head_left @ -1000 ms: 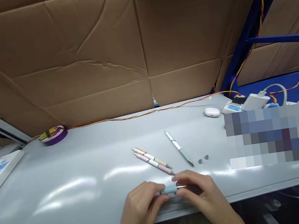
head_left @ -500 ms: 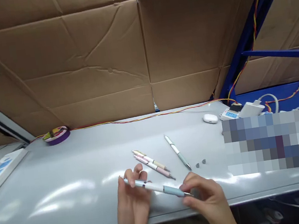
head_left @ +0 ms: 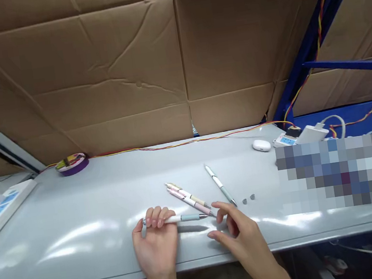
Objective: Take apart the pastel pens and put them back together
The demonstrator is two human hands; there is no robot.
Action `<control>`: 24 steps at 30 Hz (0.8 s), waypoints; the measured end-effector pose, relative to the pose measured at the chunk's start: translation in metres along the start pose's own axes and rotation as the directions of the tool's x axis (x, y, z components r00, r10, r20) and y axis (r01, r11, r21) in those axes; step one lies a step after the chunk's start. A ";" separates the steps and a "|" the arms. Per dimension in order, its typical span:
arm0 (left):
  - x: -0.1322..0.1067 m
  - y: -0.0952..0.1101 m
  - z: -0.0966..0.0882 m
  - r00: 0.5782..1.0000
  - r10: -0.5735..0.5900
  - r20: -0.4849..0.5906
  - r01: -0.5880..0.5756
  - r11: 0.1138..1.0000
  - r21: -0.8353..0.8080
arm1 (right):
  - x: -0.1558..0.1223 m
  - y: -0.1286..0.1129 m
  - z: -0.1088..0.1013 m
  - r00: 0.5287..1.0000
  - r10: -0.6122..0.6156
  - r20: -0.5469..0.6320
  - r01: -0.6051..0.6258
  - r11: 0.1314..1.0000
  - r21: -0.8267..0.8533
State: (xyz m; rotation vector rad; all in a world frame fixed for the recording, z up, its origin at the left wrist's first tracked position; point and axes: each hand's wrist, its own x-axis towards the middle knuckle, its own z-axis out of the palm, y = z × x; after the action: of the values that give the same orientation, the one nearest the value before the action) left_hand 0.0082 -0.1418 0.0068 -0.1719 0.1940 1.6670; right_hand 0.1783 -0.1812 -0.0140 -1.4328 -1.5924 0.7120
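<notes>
My left hand [head_left: 157, 243] is palm up near the table's front, its fingers curled over a white and light-blue pen [head_left: 186, 218]. The metal tip of that pen points right, toward my right hand [head_left: 238, 231]. Thumb and fingers of the right hand are apart, with nothing between them. Just beyond the hands, a pink and white pen [head_left: 191, 201] lies alongside a cream and white pen [head_left: 194, 197]. A green-grey and white pen [head_left: 220, 184] rests farther right. Beside its tip are two small grey pieces [head_left: 249, 199], too small to name.
A purple roll of tape [head_left: 73, 164] sits at the back left. Power strips stand at the left [head_left: 5, 209] and back right [head_left: 286, 139]. A white earphone case [head_left: 261, 145] lies near the right one. A red-yellow cable [head_left: 159, 148] runs along the cardboard wall [head_left: 127, 115].
My right hand has let go of the pen's tip end and opened. The left hand has turned palm up and closed its fingers around the pen, which now lies nearly level.
</notes>
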 end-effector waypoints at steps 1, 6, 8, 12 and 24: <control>0.000 0.000 0.000 1.000 0.006 -0.002 -0.006 1.000 0.000 | 0.000 0.000 -0.001 1.000 -0.003 0.016 0.003 1.000 -0.001; -0.001 -0.002 0.001 1.000 0.010 0.020 -0.010 1.000 0.026 | -0.001 0.001 -0.002 0.999 -0.033 0.043 0.034 0.999 -0.019; -0.001 -0.003 0.002 1.000 -0.009 0.017 0.008 1.000 0.019 | -0.001 0.001 -0.002 0.999 -0.034 0.035 0.035 0.999 -0.017; -0.003 -0.004 0.003 0.999 -0.040 0.012 0.040 0.999 0.027 | 0.000 0.000 -0.001 0.997 -0.072 0.020 0.070 0.996 0.051; -0.017 -0.017 0.000 0.932 -0.327 0.155 0.218 0.849 0.481 | -0.011 0.007 -0.008 0.875 -0.134 -0.466 0.308 0.896 0.319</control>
State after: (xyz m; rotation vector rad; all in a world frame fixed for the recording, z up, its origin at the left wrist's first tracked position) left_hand 0.0273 -0.1561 0.0103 0.3405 0.3624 1.2992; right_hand 0.1880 -0.1918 -0.0185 -1.0037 -1.1637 0.4867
